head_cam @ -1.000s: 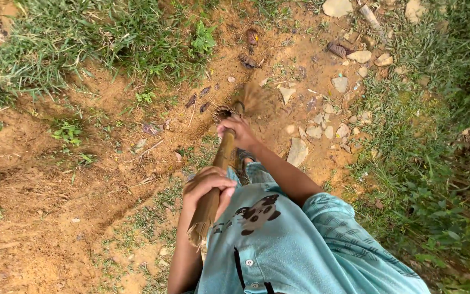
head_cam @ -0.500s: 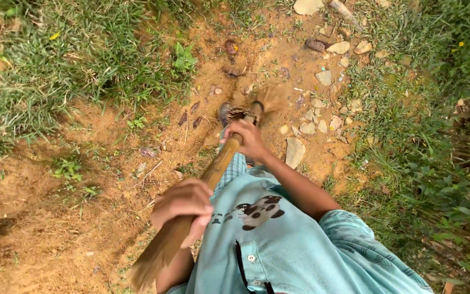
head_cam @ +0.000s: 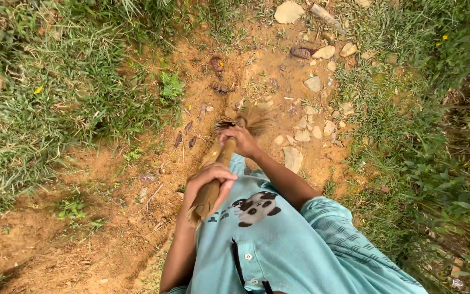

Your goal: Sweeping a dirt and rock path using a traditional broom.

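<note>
Here both hands' fingers are wrapped around the long brown fibre broom, right hand farther, near its bristles, left hand nearer its top

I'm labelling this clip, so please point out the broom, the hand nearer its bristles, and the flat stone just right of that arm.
broom [head_cam: 217, 169]: head view, on the brown handle between the hands.
right hand [head_cam: 239, 140]: head view, middle of the hand.
flat stone [head_cam: 292, 158]: head view, its pale top.

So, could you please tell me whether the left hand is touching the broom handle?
Touching. The head view shows the left hand with its fingers wrapped over the top of the broom handle, no gap showing; the right hand holds it lower down.
</note>
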